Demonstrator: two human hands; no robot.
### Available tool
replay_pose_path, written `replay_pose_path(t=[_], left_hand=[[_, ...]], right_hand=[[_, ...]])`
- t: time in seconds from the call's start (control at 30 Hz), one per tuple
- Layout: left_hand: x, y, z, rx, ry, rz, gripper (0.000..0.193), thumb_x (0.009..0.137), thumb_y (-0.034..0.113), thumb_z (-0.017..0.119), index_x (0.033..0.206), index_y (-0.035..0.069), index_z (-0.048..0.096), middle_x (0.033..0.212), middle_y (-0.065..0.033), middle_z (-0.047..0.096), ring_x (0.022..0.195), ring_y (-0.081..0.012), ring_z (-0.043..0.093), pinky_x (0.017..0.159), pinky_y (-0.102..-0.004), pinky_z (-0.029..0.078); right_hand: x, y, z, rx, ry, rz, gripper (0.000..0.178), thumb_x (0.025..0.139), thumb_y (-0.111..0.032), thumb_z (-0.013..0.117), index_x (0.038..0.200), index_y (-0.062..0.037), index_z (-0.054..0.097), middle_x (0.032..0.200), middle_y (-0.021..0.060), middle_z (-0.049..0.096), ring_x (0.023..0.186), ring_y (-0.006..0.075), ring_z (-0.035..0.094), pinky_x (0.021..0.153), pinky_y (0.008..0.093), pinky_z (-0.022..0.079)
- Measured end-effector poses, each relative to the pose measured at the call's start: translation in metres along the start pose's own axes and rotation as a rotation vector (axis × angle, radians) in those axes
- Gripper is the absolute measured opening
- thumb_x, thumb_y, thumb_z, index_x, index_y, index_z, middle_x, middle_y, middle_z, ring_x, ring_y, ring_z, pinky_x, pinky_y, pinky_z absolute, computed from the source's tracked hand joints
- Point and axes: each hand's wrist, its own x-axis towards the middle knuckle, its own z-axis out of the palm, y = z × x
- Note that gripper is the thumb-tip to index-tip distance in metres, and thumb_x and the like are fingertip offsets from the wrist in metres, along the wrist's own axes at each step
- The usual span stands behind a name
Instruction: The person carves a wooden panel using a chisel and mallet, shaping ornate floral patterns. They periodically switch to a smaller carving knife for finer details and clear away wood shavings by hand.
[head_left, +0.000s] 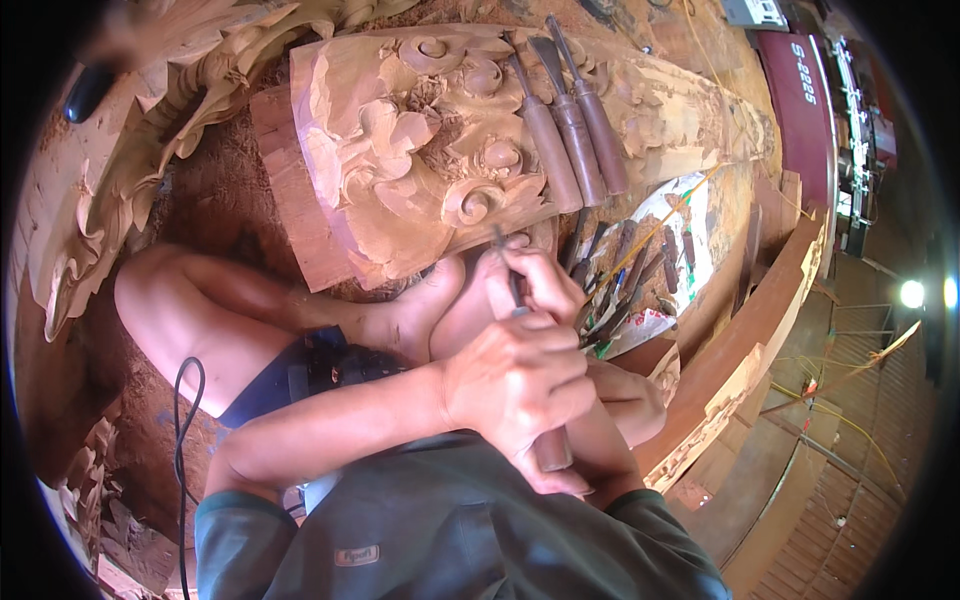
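My left hand [522, 385] is wrapped round the wooden handle of a carving chisel [552, 450], whose butt end sticks out below the fist. Further up, my right hand [538, 282] has its fingers closed about the metal shank. The blade points away from me, its tip close to the near edge of a carved wooden panel [400, 215]. Whether the tip touches the wood I cannot tell. Scrolls, round knobs and leaf shapes stand out in relief on the panel. On top of it lie three chisels [572, 140] side by side, their brown handles toward me.
Several more carving tools [635, 265] lie on a white sheet [690, 205] right of the panel. A large carved piece [110, 190] rises at the left. Long boards [740, 340] run along the right, and a black cable [180, 440] loops near my left arm. My bare legs are folded below the panel.
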Motion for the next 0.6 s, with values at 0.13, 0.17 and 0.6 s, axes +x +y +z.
replay_pose_path(t=[0.13,0.17,0.6], left_hand=[[-0.015,-0.015,0.009,0.032,-0.059,0.133,0.065,0.059,0.067,0.080,0.068,0.010,0.051,0.074,-0.0056,0.054,0.072,-0.0234,0.054,0.066,-0.0363,0.043],[-0.018,-0.019,0.010,0.024,-0.070,0.137,0.064,0.060,0.067,0.079,0.068,0.010,0.050,0.073,-0.0055,0.054,0.071,-0.0235,0.054,0.065,-0.0364,0.043],[0.002,-0.006,0.007,-0.036,-0.055,0.002,0.062,0.059,0.062,0.081,0.066,0.009,0.051,0.067,-0.0057,0.051,0.063,-0.0250,0.053,0.059,-0.0377,0.043]], right_hand=[[0.011,0.011,0.007,0.009,0.100,-0.073,0.013,0.079,0.006,0.076,0.087,0.0026,0.066,0.074,0.0126,0.063,0.058,0.0254,0.060,0.052,0.0363,0.049],[0.009,0.015,0.009,0.015,0.094,-0.087,0.013,0.079,0.006,0.076,0.086,0.0026,0.065,0.075,0.0128,0.064,0.058,0.0255,0.060,0.052,0.0361,0.049],[0.007,0.002,0.008,0.026,0.130,-0.016,0.014,0.081,0.010,0.072,0.085,0.0009,0.061,0.069,0.0110,0.060,0.055,0.0213,0.057,0.051,0.0338,0.047]])
